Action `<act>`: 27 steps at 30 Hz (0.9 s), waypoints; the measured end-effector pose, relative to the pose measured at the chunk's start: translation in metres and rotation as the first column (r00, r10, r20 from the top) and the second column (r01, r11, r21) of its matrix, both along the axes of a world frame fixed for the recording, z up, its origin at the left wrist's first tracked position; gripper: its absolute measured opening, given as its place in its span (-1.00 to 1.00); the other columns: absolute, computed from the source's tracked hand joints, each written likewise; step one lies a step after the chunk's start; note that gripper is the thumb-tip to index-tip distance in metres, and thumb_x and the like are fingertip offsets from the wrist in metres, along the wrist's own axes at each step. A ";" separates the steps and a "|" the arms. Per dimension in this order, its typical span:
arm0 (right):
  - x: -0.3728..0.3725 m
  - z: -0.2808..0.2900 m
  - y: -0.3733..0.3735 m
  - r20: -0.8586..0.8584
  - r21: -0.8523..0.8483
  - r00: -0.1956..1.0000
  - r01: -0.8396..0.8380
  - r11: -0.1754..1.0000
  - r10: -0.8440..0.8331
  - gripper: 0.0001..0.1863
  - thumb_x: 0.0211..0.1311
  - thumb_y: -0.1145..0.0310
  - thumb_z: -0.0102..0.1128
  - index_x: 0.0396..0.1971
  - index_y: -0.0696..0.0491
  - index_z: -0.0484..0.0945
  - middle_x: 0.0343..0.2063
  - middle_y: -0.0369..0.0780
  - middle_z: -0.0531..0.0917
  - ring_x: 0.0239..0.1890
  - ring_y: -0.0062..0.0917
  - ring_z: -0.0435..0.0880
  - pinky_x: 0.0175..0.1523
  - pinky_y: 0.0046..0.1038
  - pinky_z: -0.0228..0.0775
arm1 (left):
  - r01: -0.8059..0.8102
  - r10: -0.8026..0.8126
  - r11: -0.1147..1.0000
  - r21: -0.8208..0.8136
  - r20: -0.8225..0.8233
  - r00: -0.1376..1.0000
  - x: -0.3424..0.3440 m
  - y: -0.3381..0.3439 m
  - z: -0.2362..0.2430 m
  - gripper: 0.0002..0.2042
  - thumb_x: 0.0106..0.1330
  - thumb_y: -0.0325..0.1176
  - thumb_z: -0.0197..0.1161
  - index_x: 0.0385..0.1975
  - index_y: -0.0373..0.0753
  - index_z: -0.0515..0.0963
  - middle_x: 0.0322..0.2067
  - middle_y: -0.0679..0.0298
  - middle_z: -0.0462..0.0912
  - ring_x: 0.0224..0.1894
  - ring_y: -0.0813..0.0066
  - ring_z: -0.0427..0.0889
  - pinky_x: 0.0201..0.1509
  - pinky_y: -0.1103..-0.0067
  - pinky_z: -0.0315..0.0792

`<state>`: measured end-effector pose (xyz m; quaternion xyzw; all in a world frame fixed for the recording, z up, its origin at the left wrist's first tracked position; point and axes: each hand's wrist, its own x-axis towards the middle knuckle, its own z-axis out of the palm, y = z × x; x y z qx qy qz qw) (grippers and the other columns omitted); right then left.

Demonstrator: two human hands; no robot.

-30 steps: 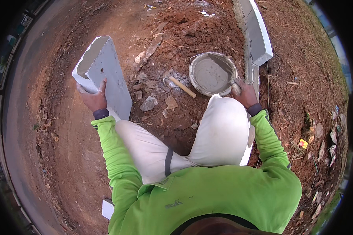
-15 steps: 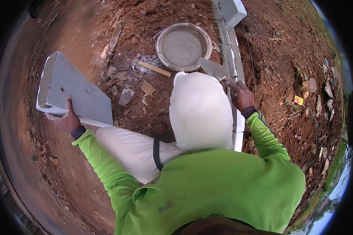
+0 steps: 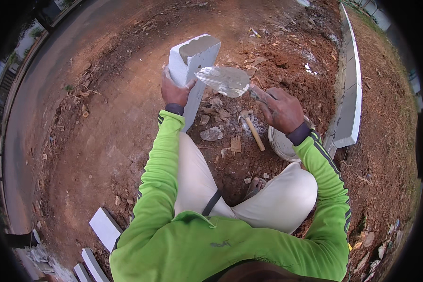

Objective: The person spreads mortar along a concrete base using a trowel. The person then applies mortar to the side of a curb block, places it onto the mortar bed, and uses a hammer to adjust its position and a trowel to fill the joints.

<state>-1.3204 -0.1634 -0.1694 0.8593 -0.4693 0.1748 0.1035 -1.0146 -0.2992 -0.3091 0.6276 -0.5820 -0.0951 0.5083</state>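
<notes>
The left hand (image 3: 175, 91) has its fingers wrapped round a white block (image 3: 192, 66), standing it on end above the red dirt. The right hand (image 3: 281, 109) grips a trowel (image 3: 223, 80) loaded with grey mortar, its blade just beside the block's end. If the blade tips, the mortar could slide off; the tall block might also twist out of a one-handed hold.

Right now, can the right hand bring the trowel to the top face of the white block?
Probably yes. The right hand holds the trowel, whose blade is right beside the white block gripped by the left hand. Nothing lies between them.
</notes>
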 end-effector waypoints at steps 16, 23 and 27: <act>0.035 -0.012 -0.034 -0.154 -0.165 0.987 0.010 0.986 -0.036 -0.30 0.19 0.30 0.30 0.38 -0.28 0.38 -0.28 -0.27 0.58 -0.29 -0.37 0.65 -0.32 -0.31 0.56 | 0.061 -0.060 0.998 0.001 -0.072 0.996 -0.010 0.012 0.002 0.01 -0.13 -0.13 0.68 0.35 -0.36 0.26 0.26 -0.06 0.44 0.29 0.00 0.46 0.36 0.29 0.36; 0.021 0.008 -0.042 0.185 -0.129 0.979 0.112 0.985 -0.087 -0.44 0.27 0.27 0.29 0.30 -0.18 0.50 -0.41 -0.20 0.61 -0.40 -0.25 0.66 -0.31 -0.24 0.57 | 0.015 -0.015 1.000 -0.006 -0.036 0.999 -0.011 0.030 0.007 0.02 -0.15 -0.11 0.68 0.32 -0.43 0.27 0.20 -0.09 0.49 0.25 0.00 0.49 0.35 0.30 0.35; -0.039 -0.010 -0.012 0.394 -0.101 0.915 0.139 0.985 -0.088 -0.57 0.27 0.31 0.30 0.13 0.07 0.61 -0.26 -0.04 0.70 -0.23 -0.10 0.73 -0.11 -0.25 0.58 | 0.006 -0.006 1.000 0.007 0.002 1.000 -0.009 0.038 0.004 0.03 -0.15 -0.08 0.68 0.32 -0.44 0.27 0.19 -0.13 0.48 0.25 -0.03 0.49 0.35 0.29 0.35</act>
